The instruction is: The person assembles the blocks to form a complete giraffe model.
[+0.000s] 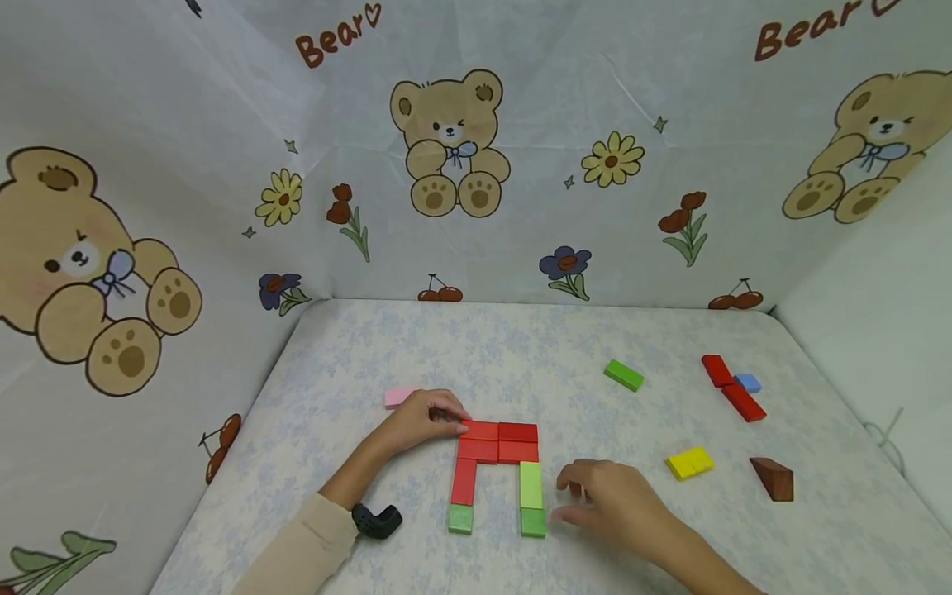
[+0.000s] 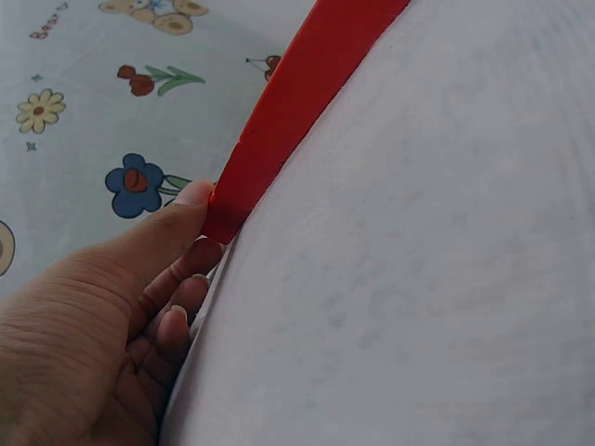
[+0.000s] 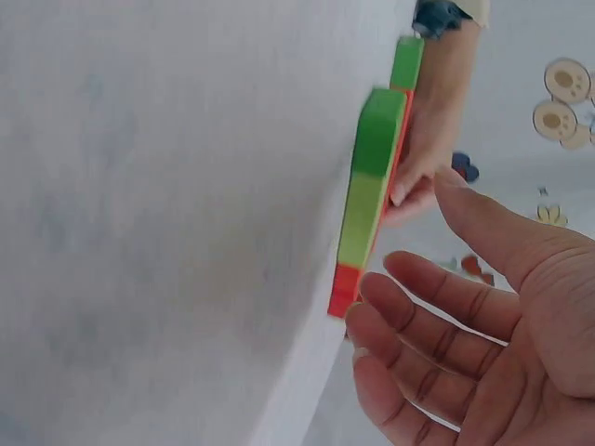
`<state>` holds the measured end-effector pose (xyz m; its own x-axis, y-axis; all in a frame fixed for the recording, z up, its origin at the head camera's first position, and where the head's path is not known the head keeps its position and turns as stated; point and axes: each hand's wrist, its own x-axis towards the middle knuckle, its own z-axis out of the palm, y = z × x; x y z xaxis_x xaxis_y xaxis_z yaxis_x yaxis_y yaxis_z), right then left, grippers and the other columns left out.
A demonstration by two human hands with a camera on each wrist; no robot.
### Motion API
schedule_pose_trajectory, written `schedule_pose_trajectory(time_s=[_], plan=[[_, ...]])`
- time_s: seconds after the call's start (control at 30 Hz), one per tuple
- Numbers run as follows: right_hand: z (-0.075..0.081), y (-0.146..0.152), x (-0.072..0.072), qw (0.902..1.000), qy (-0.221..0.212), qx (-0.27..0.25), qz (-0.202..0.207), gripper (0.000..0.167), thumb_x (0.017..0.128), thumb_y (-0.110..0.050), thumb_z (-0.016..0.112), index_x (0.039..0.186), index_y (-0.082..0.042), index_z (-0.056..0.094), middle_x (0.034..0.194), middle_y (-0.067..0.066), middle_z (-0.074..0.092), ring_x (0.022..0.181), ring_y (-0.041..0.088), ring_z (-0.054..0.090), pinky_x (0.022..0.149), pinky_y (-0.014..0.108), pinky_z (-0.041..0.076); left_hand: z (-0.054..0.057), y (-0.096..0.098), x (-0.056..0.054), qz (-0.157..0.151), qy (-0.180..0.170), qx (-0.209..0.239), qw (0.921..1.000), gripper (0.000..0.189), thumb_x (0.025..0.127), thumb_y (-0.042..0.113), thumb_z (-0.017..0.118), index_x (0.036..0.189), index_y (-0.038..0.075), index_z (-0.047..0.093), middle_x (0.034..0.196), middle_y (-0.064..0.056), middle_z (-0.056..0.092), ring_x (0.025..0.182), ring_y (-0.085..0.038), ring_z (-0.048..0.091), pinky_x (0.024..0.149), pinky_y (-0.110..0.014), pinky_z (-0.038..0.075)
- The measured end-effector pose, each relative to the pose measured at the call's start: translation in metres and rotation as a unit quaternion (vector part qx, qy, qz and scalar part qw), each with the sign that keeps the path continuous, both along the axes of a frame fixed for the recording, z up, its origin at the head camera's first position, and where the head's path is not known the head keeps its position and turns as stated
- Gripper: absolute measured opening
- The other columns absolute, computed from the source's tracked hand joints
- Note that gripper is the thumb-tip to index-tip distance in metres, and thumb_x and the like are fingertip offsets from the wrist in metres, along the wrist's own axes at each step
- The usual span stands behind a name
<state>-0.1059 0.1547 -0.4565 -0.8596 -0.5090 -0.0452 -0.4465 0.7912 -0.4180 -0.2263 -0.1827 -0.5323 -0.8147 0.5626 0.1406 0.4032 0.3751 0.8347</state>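
A flat block figure lies on the table: red blocks (image 1: 478, 450) across its far part, a red leg (image 1: 464, 482) ending in a green block (image 1: 460, 519), and a light green leg (image 1: 530, 485) ending in a darker green block (image 1: 532, 522). My left hand (image 1: 426, 421) touches the left end of the far red block (image 2: 297, 93) with thumb and fingertip. Loosely curved and apart from the blocks, my right hand (image 1: 617, 504) is held right of the light green leg. Nothing lies between its thumb and fingers in the right wrist view.
A pink block (image 1: 399, 397) lies behind the left hand. To the right are a green block (image 1: 623, 374), red blocks (image 1: 743, 402), a blue block (image 1: 748, 383), a yellow piece (image 1: 690, 464) and a brown wedge (image 1: 773, 479). A bear-print cloth (image 1: 521, 248) hangs behind.
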Motion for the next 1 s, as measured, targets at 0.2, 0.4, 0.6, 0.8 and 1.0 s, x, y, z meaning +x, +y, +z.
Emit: schedule_pose_trajectory(time_s=[0.2, 0.4, 0.6, 0.8, 1.0], plan=[[0.007, 0.029, -0.007, 0.9932, 0.017, 0.022, -0.113, 0.034, 0.076, -0.036, 0.090, 0.103, -0.020, 0.075, 0.086, -0.013, 0.064, 0.068, 0.006, 0.051, 0.055, 0.021, 0.042, -0.001, 0.000, -0.001, 0.001, -0.001, 0.008, 1.0000, 0.015, 0.087, 0.029, 0.082, 0.101, 0.033, 0.080, 0.099, 0.014, 0.071, 0.080, -0.013, 0.060, 0.069, -0.027, 0.049], [0.003, 0.078, -0.008, 0.9841, 0.062, 0.039, -0.162, 0.046, 0.077, -0.040, 0.088, 0.112, -0.012, 0.075, 0.103, 0.002, 0.070, 0.072, 0.011, 0.058, 0.052, 0.024, 0.043, -0.003, 0.001, -0.002, 0.000, -0.005, 0.008, 1.0000, 0.015, 0.088, 0.029, 0.082, 0.102, 0.032, 0.080, 0.100, 0.013, 0.071, 0.082, -0.013, 0.061, 0.070, -0.027, 0.050], [-0.003, 0.118, -0.005, 0.9695, 0.067, 0.081, -0.222, 0.066, 0.078, -0.045, 0.086, 0.122, 0.000, 0.068, 0.119, 0.025, 0.065, 0.055, 0.011, 0.053, 0.045, 0.027, 0.042, -0.002, 0.000, -0.001, 0.003, -0.004, 0.006, 1.0000, 0.014, 0.087, 0.030, 0.082, 0.101, 0.033, 0.080, 0.099, 0.013, 0.071, 0.081, -0.014, 0.060, 0.069, -0.027, 0.049], [-0.009, 0.137, -0.012, 0.9600, 0.004, 0.147, -0.238, 0.081, 0.073, -0.058, 0.084, 0.120, 0.005, 0.067, 0.111, 0.028, 0.065, 0.071, 0.019, 0.061, 0.059, 0.042, 0.056, -0.003, 0.000, -0.001, 0.006, -0.006, 0.004, 1.0000, 0.015, 0.087, 0.030, 0.083, 0.101, 0.034, 0.080, 0.099, 0.014, 0.071, 0.081, -0.013, 0.061, 0.069, -0.028, 0.050], [-0.012, 0.141, -0.017, 0.9566, -0.038, 0.150, -0.247, 0.076, 0.077, -0.052, 0.084, 0.121, 0.006, 0.065, 0.106, 0.026, 0.067, 0.067, 0.018, 0.056, 0.057, 0.041, 0.054, -0.001, 0.000, 0.000, 0.000, -0.003, 0.005, 1.0000, 0.014, 0.088, 0.030, 0.082, 0.102, 0.031, 0.080, 0.100, 0.012, 0.071, 0.082, -0.013, 0.061, 0.070, -0.027, 0.050]])
